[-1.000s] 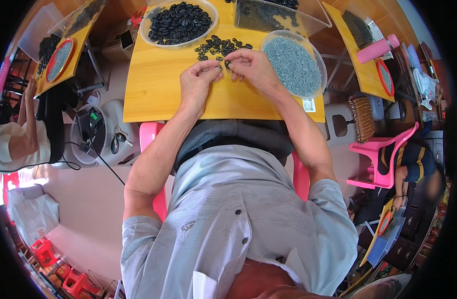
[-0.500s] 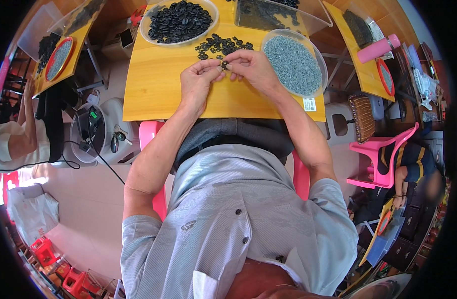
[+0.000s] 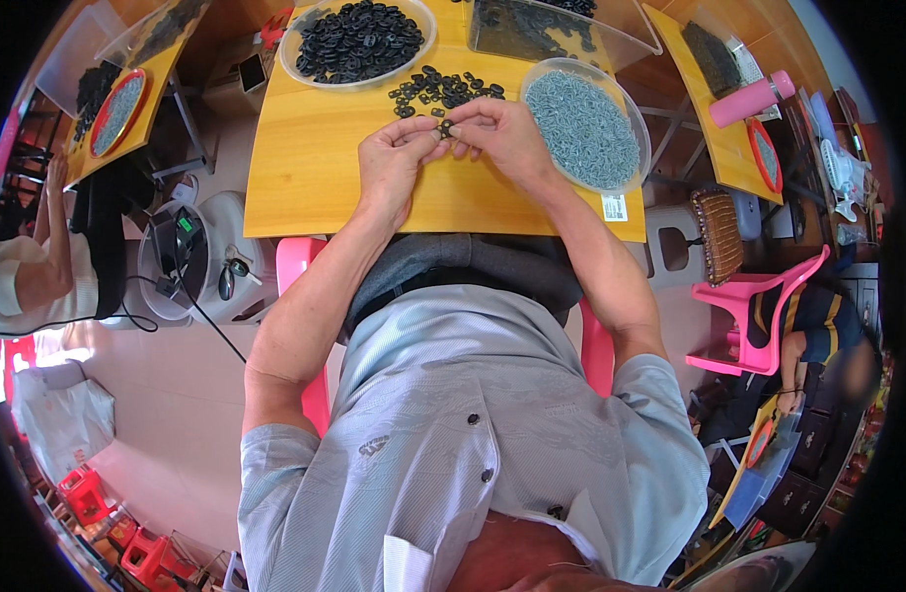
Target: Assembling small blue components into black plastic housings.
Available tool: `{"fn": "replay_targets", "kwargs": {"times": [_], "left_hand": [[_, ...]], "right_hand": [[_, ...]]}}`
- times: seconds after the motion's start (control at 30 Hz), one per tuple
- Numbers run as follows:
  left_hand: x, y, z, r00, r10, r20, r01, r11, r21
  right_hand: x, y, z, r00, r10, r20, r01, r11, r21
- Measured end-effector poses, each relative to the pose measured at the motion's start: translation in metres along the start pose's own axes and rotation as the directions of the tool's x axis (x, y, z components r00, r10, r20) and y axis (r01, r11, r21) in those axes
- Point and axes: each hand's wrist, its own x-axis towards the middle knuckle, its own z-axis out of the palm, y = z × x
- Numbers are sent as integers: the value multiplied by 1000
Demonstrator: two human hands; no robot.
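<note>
Over the yellow table (image 3: 315, 187) my two hands meet, fingertips nearly touching. Between them is a small black plastic piece (image 3: 445, 127), pinched by my left hand (image 3: 399, 158) and by my right hand (image 3: 507, 138). Its fine detail is too small to make out, and any screw at it is hidden by the fingers. Just beyond the fingers lies a loose heap of similar black pieces (image 3: 443, 89). A round clear tub of small silvery screws (image 3: 583, 128) stands right of my right hand. Farther back at the left is a round tub full of black pieces (image 3: 359, 41).
A clear rectangular bin (image 3: 532, 35) with black pieces stands at the table's far right. At the left a person (image 3: 48, 247) sits by another table. A pink bottle (image 3: 752, 98) lies on the right-hand table, with a pink chair (image 3: 759, 316) below it.
Both hands stay in nearly the same place, still pinching the small black piece. The fingers have shifted only very slightly.
</note>
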Motion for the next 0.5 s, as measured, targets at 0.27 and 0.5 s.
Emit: {"fn": "replay_targets", "kwargs": {"times": [0.27,0.5], "left_hand": [[-5,1,3,1000,4,-18,-4,999,-40],[-2,-2,9,1000,-7,-21,5,997,-72]], "right_hand": [[0,2,3,1000,-10,-9,10,1000,8],[-1,-1,0,999,-27,-20,27,1000,8]]}}
